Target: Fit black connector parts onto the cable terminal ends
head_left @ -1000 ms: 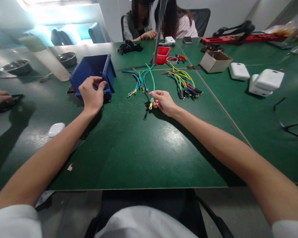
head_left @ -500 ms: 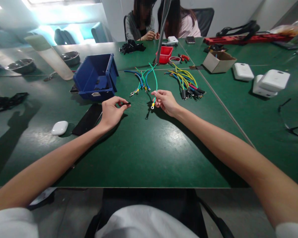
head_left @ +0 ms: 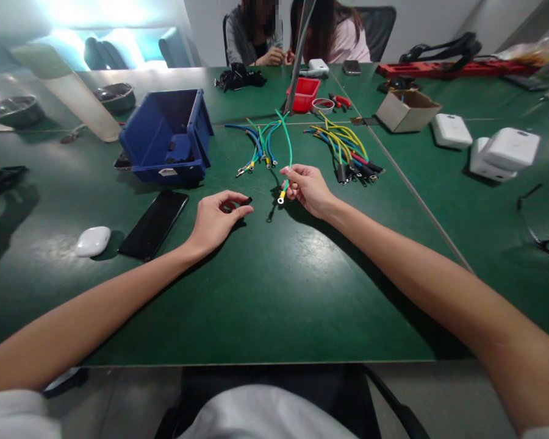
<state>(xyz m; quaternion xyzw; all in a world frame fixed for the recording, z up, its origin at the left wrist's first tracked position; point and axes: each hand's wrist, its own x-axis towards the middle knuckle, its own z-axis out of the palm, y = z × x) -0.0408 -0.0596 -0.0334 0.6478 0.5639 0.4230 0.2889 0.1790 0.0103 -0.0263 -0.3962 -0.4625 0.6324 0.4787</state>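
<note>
The right hand point(head_left: 307, 188) pinches a green wire point(head_left: 287, 148) close to its end, so the yellow-sleeved ring terminal point(head_left: 280, 197) hangs free just below the fingers and just above the green worktop point(head_left: 265, 286), exposed and steady; the rest of the wire arcs away toward the loose bundle of blue and green wires point(head_left: 256, 143) it lies among. The left hand point(head_left: 217, 218) rests its heel on the worktop, thumb and forefinger closed on a small black piece point(head_left: 247, 200), probably a short sleeve, though it is too small to tell; its tip points toward the terminal, a short gap between them. A blue bin point(head_left: 167, 137) stands just beyond the left hand, tilted open toward the person, within easy reach. A second bundle of yellow wires with black ends point(head_left: 348, 152) lies apart to the right, keeping the two sets separate.
</note>
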